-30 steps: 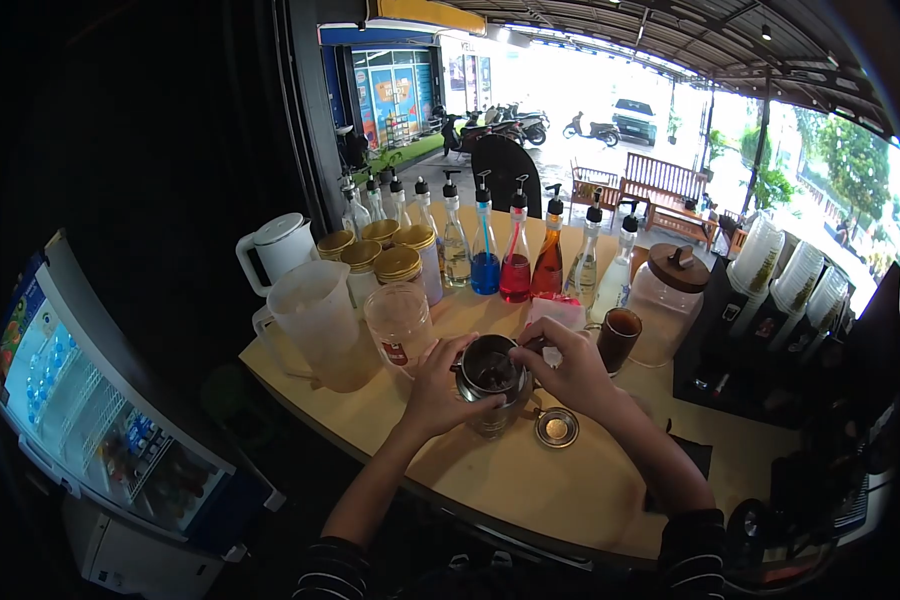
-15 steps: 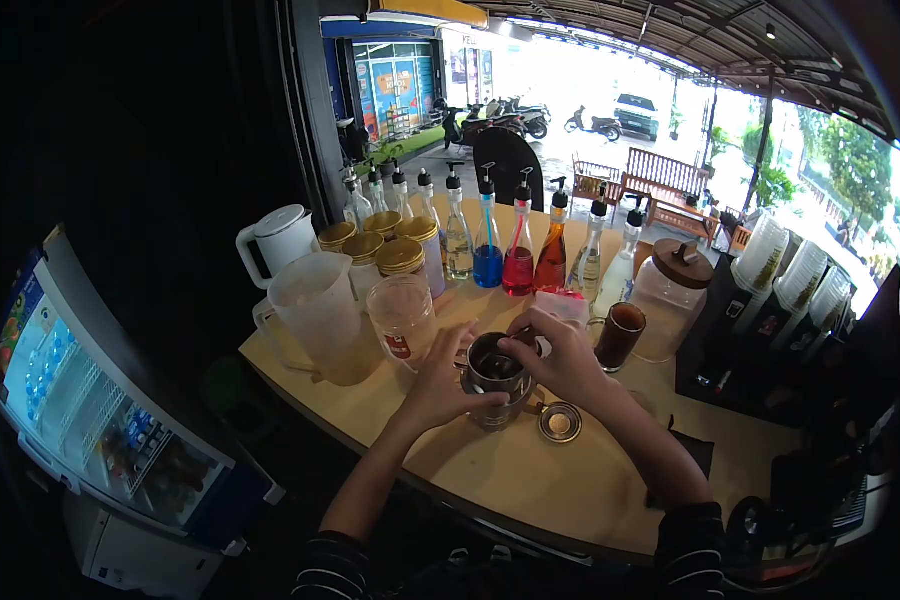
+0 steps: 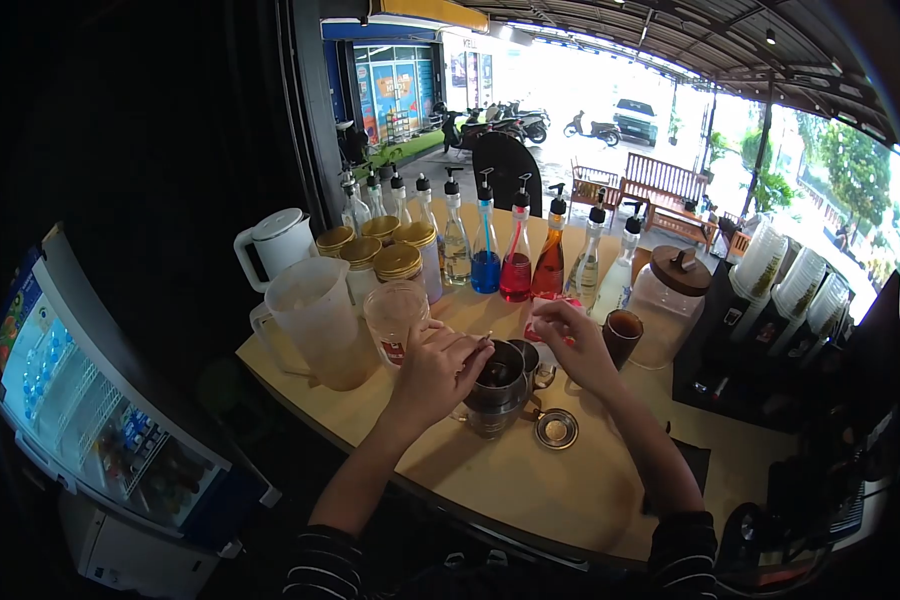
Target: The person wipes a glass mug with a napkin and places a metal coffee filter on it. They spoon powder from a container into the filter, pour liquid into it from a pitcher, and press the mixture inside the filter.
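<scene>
A metal drip filter with dark contents sits on a glass mug. At its upper left rim my left hand is closed, fingertips pinched at something small I cannot make out. My right hand is raised right of the filter, fingers curled together beside a pink and white packet; whether it holds anything is hidden. The round metal filter lid lies on the table right of the mug.
On the table stand a plastic pitcher, a clear jar, gold-lidded jars, pump bottles, a brown glass and a wooden-lidded jar. Cup stacks are at the right, a fridge at the left.
My left hand has gone from around the filter's side to a pinch by its upper rim. My right hand has lifted out of the filter toward the right.
</scene>
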`<state>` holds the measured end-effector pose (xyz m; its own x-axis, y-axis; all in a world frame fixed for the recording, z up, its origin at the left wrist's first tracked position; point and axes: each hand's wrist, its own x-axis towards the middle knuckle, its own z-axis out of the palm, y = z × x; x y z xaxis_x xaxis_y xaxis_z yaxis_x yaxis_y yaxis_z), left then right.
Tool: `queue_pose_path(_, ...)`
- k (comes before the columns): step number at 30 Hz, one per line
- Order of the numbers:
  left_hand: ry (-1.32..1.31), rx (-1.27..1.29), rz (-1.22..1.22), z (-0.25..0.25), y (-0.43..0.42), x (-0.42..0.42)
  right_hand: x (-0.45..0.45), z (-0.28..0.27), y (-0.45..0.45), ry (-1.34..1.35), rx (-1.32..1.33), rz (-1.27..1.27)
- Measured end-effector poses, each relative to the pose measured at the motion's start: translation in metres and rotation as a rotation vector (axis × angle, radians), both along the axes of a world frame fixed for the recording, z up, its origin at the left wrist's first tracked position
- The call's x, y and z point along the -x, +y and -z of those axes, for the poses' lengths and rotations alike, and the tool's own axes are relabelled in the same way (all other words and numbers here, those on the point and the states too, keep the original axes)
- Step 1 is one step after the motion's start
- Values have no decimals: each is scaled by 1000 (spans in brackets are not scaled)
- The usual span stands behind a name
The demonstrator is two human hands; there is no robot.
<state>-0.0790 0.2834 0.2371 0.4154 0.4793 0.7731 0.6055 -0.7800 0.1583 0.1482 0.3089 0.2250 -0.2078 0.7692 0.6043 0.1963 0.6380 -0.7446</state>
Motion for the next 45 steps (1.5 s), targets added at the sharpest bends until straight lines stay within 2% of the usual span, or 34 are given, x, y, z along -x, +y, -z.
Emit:
queue_pose_path(2,-75,61,-9,-5,-5,4,-23,35,13,-347,111,310)
queue_pose_path(6,-129,76,12,-10,-7,9,-41,101,25,-520,199,334)
queue_pose_path(8,-208,69,25,-10,-7,11,-35,115,22,-279,405,208)
queue_pose_path(10,-231,103,15,-9,-7,11,-28,122,19,-191,387,155)
queue_pose_path(12,-252,137,8,-8,-7,12,-24,126,15,74,550,92)
queue_pose_path(16,-291,130,-17,-6,-5,14,-26,129,17,145,444,126)
queue_pose_path(18,-297,120,-23,-6,-5,15,-34,118,17,127,350,166)
queue_pose_path(20,-311,137,-49,-5,-7,15,-39,92,12,162,402,192)
queue_pose_path(22,-359,184,-28,-2,-7,15,-48,71,12,258,250,166)
queue_pose_path(26,-440,301,-20,0,-7,13,-55,15,1,235,214,113)
queue_pose_path(30,-502,295,28,12,3,14,-48,-21,0,261,216,32)
queue_pose_path(32,-434,198,49,16,6,17,-51,-29,6,155,188,60)
queue_pose_path(34,-443,210,66,17,7,18,-49,-35,11,22,159,76)
queue_pose_path(36,-453,222,89,16,7,17,-37,-49,3,40,176,59)
queue_pose_path(38,-548,381,105,14,4,16,-25,-60,-2,57,195,37)
queue_pose_path(41,-521,368,104,14,4,16,-18,-68,2,50,202,57)
queue_pose_path(43,-516,353,104,16,5,17,-19,-71,5,-183,204,106)
queue_pose_path(45,-508,339,106,18,6,16,-14,-71,8,-180,166,107)
